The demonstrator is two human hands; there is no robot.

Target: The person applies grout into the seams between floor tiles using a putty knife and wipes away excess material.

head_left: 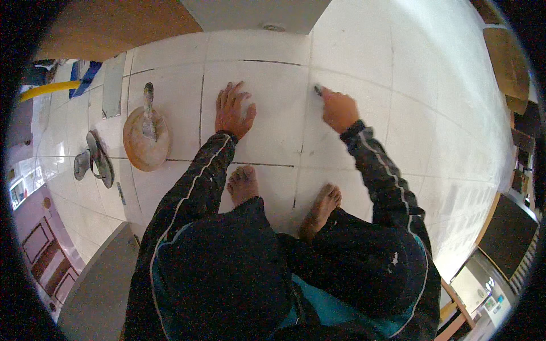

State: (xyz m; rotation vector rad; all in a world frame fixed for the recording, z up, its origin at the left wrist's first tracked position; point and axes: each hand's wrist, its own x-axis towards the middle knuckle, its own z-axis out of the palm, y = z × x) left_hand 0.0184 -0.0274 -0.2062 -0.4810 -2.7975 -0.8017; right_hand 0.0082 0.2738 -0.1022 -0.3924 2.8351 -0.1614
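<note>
My left hand [233, 111] rests on the white tiled floor [256, 145] with its fingers spread. My right hand [340, 111] grips a small dark tool [318, 90] whose tip is at a grout line; its exact kind is too small to make out. Dark lines run along several joints between the tiles around my hands. Left of my left hand sits a shallow round tan bowl [136, 150] smeared with pale material, and a putty knife [149, 122] lies in it with its handle over the far rim. My bare feet [242, 184] are below my hands.
A grey block-like base [250, 14] and brown surface [119, 28] stand at the top. Flip-flops [99, 159], a grey flat strip [112, 91] and a yellow curved object [51, 88] lie at left. Cardboard [503, 62] is at upper right, a grey panel [94, 284] at lower left.
</note>
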